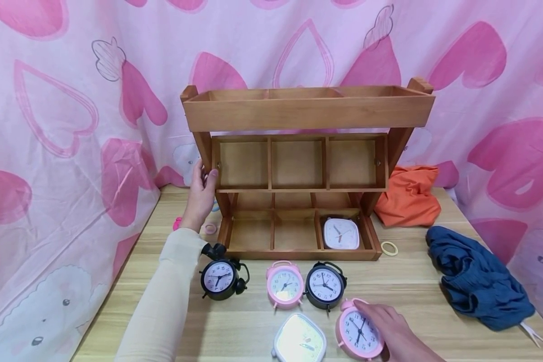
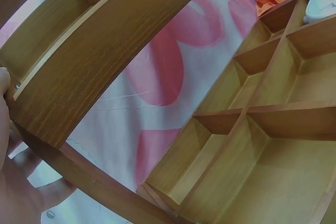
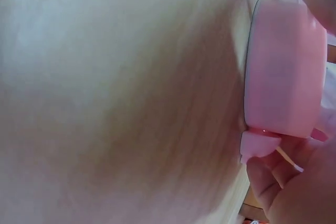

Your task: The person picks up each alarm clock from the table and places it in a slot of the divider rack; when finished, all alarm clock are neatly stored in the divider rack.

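Observation:
A wooden tiered rack (image 1: pixel 307 113) with divided compartments stands at the back of the table. My left hand (image 1: pixel 201 198) grips its left side post, thumb in front; the left wrist view shows fingers (image 2: pixel 55 192) round behind the wood. At the front right, my right hand (image 1: pixel 395 329) holds a pink twin-bell alarm clock (image 1: pixel 359 334) lying face up. Seen from the right wrist, the thumb (image 3: pixel 323 6) is at the clock's side and the fingers are curled by a bell (image 3: pixel 257 145). A white square clock (image 1: pixel 341 234) sits in the lowest tier's right compartment.
Before the rack lie two black alarm clocks (image 1: pixel 219 277) (image 1: pixel 325 285), another pink one (image 1: pixel 285 285) and a white square clock (image 1: pixel 300 339). Orange cloth (image 1: pixel 409 196), dark blue cloth (image 1: pixel 477 276) and a pale yellow ring (image 1: pixel 389 248) lie to the right.

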Demonstrator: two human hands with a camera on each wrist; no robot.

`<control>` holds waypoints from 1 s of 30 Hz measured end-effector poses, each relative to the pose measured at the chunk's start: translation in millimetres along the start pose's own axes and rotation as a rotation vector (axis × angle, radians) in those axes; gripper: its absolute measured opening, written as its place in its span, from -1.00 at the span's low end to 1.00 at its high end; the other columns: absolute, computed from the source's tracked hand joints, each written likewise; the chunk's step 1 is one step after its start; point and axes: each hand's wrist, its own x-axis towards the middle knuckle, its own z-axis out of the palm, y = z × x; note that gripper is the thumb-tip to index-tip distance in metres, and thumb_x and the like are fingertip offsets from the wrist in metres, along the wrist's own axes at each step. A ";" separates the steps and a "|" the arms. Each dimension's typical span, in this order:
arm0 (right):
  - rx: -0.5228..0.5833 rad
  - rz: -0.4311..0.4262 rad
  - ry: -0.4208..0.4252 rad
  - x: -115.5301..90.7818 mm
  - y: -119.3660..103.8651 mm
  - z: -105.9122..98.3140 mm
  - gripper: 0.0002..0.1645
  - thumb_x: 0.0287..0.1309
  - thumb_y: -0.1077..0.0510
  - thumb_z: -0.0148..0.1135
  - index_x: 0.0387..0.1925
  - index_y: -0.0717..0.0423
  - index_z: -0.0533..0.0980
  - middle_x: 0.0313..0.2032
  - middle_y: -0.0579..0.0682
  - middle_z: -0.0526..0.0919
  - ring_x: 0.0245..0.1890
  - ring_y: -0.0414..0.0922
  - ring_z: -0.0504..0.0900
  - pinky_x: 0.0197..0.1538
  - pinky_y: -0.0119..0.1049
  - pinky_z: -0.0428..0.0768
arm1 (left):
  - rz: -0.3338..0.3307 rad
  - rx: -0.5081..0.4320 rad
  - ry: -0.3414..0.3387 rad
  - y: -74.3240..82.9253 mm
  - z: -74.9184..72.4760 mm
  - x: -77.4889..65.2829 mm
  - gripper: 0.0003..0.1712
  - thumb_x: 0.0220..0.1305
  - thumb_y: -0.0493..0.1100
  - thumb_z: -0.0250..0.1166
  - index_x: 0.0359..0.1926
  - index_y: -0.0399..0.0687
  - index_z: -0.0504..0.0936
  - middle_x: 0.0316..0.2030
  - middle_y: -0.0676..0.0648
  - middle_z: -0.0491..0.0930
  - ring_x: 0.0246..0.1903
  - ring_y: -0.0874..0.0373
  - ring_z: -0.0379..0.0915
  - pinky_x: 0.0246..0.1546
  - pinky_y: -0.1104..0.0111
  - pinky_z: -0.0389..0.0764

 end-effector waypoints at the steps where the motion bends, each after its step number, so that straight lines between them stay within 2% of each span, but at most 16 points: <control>1: -0.008 -0.001 0.009 -0.2 -0.3 0.5 0.39 -0.38 -0.52 0.49 0.50 -0.24 0.08 0.33 -0.03 0.34 0.26 0.09 0.27 0.13 0.30 0.48 | 0.001 0.000 -0.001 0.2 0.1 -0.1 -0.33 0.56 -0.01 -0.08 0.54 0.07 -0.10 0.51 -0.17 0.06 0.50 -0.06 0.01 0.48 0.05 0.14; 3: -0.028 -0.015 0.033 -1.4 -0.5 0.7 0.39 -0.38 -0.54 0.47 0.49 -0.20 0.11 0.31 -0.05 0.36 0.25 0.07 0.29 0.12 0.25 0.50 | 0.004 0.000 -0.001 0.3 0.1 0.1 -0.33 0.56 -0.01 -0.08 0.54 0.07 -0.10 0.51 -0.17 0.06 0.50 -0.06 0.01 0.48 0.06 0.14; 6: -0.060 -0.034 0.083 -4.3 -0.6 -2.7 0.29 -0.26 -0.54 0.42 0.47 -0.18 0.16 0.28 -0.08 0.40 0.23 0.05 0.33 0.08 0.15 0.54 | 0.001 0.002 -0.002 0.8 0.0 -0.1 -0.32 0.56 0.00 -0.08 0.55 0.09 -0.10 0.52 -0.16 0.05 0.50 -0.06 0.00 0.48 0.05 0.14; 10: -0.088 -0.063 0.195 -8.1 1.2 -14.2 0.15 -0.17 -0.50 0.40 0.43 -0.22 0.23 0.22 -0.06 0.46 0.17 0.04 0.39 0.01 0.09 0.57 | 0.005 0.003 0.004 1.3 -0.3 0.1 -0.32 0.55 0.00 -0.07 0.55 0.07 -0.10 0.51 -0.17 0.07 0.50 -0.07 0.01 0.48 0.05 0.14; 16: -0.132 -0.190 0.443 -10.5 2.2 -38.1 0.19 -0.26 -0.37 0.55 0.41 -0.12 0.27 0.17 0.01 0.51 0.09 0.01 0.46 -0.08 0.16 0.62 | 0.008 0.000 0.000 0.8 0.0 1.5 -0.32 0.55 0.00 -0.07 0.55 0.06 -0.10 0.51 -0.17 0.05 0.50 -0.06 0.00 0.49 0.06 0.13; 18: -0.138 -0.245 0.519 -6.0 -2.4 -47.2 0.22 -0.28 -0.28 0.61 0.42 -0.05 0.27 0.16 0.05 0.52 0.09 0.03 0.44 -0.10 0.23 0.61 | 0.016 -0.007 0.000 0.6 0.0 1.7 -0.32 0.55 -0.01 -0.07 0.55 0.05 -0.10 0.51 -0.18 0.06 0.50 -0.06 0.01 0.49 0.07 0.13; 21: -0.142 -0.307 0.585 8.1 -12.8 -61.3 0.23 -0.31 -0.20 0.66 0.42 -0.01 0.27 0.17 0.07 0.52 0.12 0.05 0.40 -0.08 0.31 0.57 | 0.031 -0.013 0.001 0.0 -0.4 1.7 -0.32 0.55 -0.02 -0.07 0.54 0.02 -0.10 0.51 -0.20 0.07 0.50 -0.06 0.02 0.49 0.08 0.12; 25: -0.148 -0.336 0.575 36.4 -27.5 -76.0 0.21 -0.27 -0.22 0.63 0.41 0.03 0.27 0.18 0.05 0.53 0.09 0.02 0.43 -0.05 0.25 0.57 | 0.019 -0.005 -0.001 -0.6 -0.7 0.8 -0.31 0.55 -0.01 -0.07 0.55 0.04 -0.11 0.52 -0.18 0.04 0.51 -0.06 -0.02 0.50 0.07 0.11; 30: -0.090 -0.356 0.484 79.7 -44.9 -83.5 0.16 -0.19 -0.22 0.59 0.43 -0.02 0.25 0.23 0.01 0.49 0.12 0.02 0.43 0.06 0.18 0.55 | 0.005 -0.005 0.001 -1.0 -0.6 -0.8 -0.31 0.55 -0.01 -0.07 0.55 0.04 -0.11 0.52 -0.18 0.03 0.51 -0.06 -0.03 0.50 0.08 0.10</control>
